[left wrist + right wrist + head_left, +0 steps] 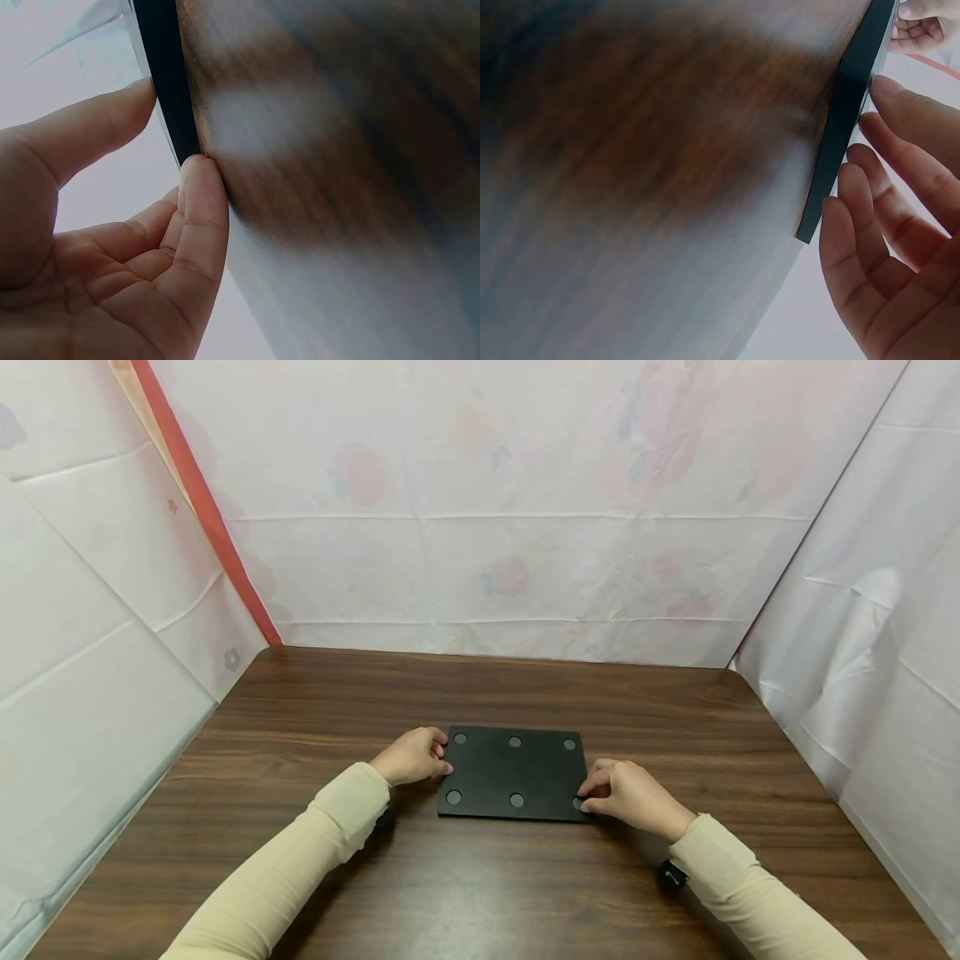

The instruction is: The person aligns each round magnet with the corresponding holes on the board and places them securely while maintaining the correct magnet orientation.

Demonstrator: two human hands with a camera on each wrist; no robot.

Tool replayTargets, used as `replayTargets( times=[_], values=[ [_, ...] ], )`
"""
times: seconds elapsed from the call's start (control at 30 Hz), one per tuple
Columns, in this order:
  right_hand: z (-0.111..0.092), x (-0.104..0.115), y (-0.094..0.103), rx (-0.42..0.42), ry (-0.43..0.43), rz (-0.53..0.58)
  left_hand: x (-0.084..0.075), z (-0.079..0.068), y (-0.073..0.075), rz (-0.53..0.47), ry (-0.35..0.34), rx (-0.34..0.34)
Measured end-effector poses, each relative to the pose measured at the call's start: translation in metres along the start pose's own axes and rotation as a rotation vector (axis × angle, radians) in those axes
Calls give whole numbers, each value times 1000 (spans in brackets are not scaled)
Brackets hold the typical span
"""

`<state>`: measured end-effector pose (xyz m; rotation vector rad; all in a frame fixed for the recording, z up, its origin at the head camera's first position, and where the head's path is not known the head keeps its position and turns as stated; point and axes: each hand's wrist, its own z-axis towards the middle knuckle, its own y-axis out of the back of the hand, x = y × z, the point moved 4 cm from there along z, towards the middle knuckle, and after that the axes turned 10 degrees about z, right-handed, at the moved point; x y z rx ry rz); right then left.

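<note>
A thin black rectangular board lies on the brown wooden table, with several grey round spots in two rows on its face. My left hand holds the board's left edge. In the left wrist view its thumb rests on the upper face and a fingertip meets the side near the tabletop. My right hand is at the near right corner, thumb and index fingertips touching the face beside the corner spot. Its fingers are loosely bent along the right edge, nothing visible between them.
The wooden table extends around the board on all sides. White patterned cloth hangs behind and at both sides, with a red strip at the back left corner. A small black device sits under the right cuff.
</note>
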<state>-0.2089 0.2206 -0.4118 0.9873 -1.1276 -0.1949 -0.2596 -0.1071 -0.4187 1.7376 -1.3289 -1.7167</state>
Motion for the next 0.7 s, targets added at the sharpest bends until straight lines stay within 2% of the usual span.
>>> replayTargets(
  times=[0.3,0.47,0.7],
  values=[
    [4,-3,3,-45,-4,-1,-1,0,0,4,-5,1],
    [7,-5,11,-121,-12,-5,-1,-1,0,6,-18,10],
    [13,-10,31,-232,-72,30,4,-3,4,26,-52,19]
  ],
)
